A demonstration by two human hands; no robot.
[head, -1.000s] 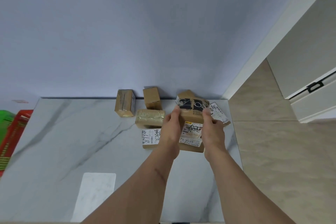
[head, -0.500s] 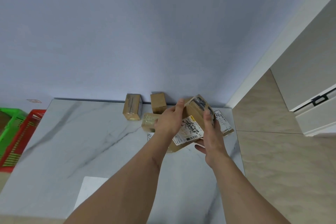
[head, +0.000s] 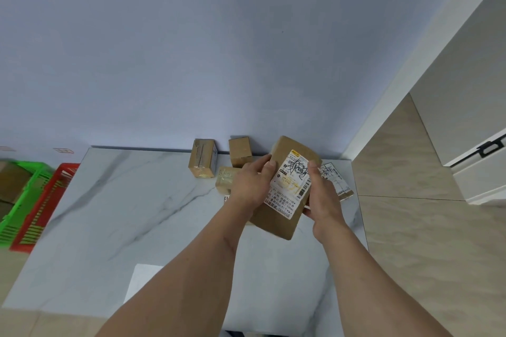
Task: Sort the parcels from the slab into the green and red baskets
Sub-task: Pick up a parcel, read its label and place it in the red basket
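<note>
A brown cardboard parcel (head: 284, 216) with a white shipping label is lifted above the marble slab (head: 123, 213), tilted with the label facing me. My left hand (head: 250, 186) grips its left side and my right hand (head: 321, 194) grips its right side. Other parcels lie at the slab's far edge: a taped box (head: 202, 161), a small plain box (head: 240, 151), a tape-wrapped one (head: 226, 179) partly behind my left hand, and a labelled one (head: 335, 180) behind my right hand. The green basket (head: 26, 194) and red basket (head: 43, 210) stand on the floor at the left.
A pale blue wall rises right behind the slab. Brown boxes lie inside the green basket. Beige floor tiles and a white cabinet (head: 471, 117) with a black handle are to the right. A pale rectangular patch (head: 142, 279) marks the slab's near part.
Both hands have lifted the labelled parcel off the pile and turned it so its label faces me. The view has shifted left, showing more of the baskets.
</note>
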